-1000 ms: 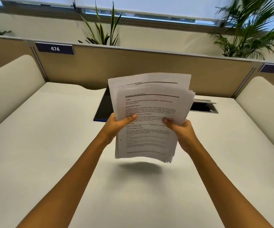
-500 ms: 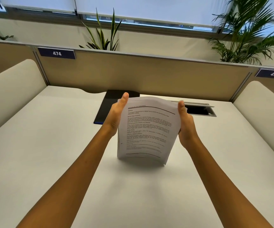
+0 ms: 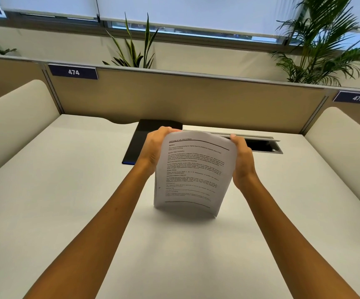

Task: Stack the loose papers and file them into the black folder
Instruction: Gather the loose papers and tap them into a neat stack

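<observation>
The stack of papers (image 3: 193, 171) is held upright between both hands, its bottom edge resting on or just above the desk (image 3: 62, 190); contact cannot be told for certain, though a shadow lies directly under that edge. The left hand (image 3: 155, 151) is clamped on the stack's left edge near the top, with its fingertips curled over the upper corner. The right hand (image 3: 242, 164) is closed on the right edge, thumb at the upper right corner. The sheets are bowed toward the camera, and their edges look largely aligned, so the squaring step is judged nearly done.

The black folder (image 3: 141, 141) lies flat on the desk beyond the stack and to its left, close against the partition (image 3: 196, 100). Its long axis runs away from the person, and its near end is partly hidden behind the left hand. It appears closed, though this cannot be fully confirmed. The left hand is the nearer to it; the right hand is well apart from it, in front of the open cable tray (image 3: 261, 144).

The coming move is therefore judged to turn on a forward-and-left reach: the folder would most readily be opened by the left hand while the stack is kept in the right, and the papers then laid down along the folder's long axis.
</observation>
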Demonstrator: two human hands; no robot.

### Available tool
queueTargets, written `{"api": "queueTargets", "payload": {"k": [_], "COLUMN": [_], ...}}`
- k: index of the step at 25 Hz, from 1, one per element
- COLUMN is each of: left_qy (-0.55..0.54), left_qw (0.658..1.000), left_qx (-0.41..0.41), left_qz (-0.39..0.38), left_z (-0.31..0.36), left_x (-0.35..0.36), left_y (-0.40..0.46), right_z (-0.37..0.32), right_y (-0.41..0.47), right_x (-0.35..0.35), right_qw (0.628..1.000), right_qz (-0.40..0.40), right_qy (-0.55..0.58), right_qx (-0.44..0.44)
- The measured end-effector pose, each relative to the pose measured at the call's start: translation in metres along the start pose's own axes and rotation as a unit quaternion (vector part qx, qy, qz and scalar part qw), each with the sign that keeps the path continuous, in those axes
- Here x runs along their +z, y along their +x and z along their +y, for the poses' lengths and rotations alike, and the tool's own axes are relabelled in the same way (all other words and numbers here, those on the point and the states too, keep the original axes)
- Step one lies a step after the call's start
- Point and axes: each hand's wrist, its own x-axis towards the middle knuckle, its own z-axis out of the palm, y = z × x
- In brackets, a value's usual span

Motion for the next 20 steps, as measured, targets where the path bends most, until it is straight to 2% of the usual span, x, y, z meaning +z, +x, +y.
{"api": "queueTargets", "payload": {"k": [3,9,13,16,20], "left_qy": [0.030,-0.019,-0.024,-0.029,-0.074], "left_qw": [0.999,1.000,0.997,0.991,0.988], "left_qx": [0.029,0.010,-0.075,-0.133,-0.130], "left_qz": [-0.002,-0.010,-0.023,-0.013,0.029], "left_z": [-0.002,-0.008,-0.056,-0.089,-0.100], "left_x": [0.000,-0.001,-0.001,0.004,0.006], "left_y": [0.002,-0.004,-0.021,-0.035,-0.035], "right_z": [0.002,0.015,0.061,0.090,0.096], "right_y": [0.001,0.005,-0.003,-0.010,-0.005], "right_x": [-0.001,-0.006,-0.011,-0.004,0.003], "right_qw": [1.000,0.998,0.999,0.998,0.998], "right_qz": [-0.008,-0.052,-0.046,-0.011,0.006], "right_qy": [0.020,-0.024,-0.005,0.010,0.022], "right_qx": [0.007,-0.038,0.013,0.063,0.059]}}
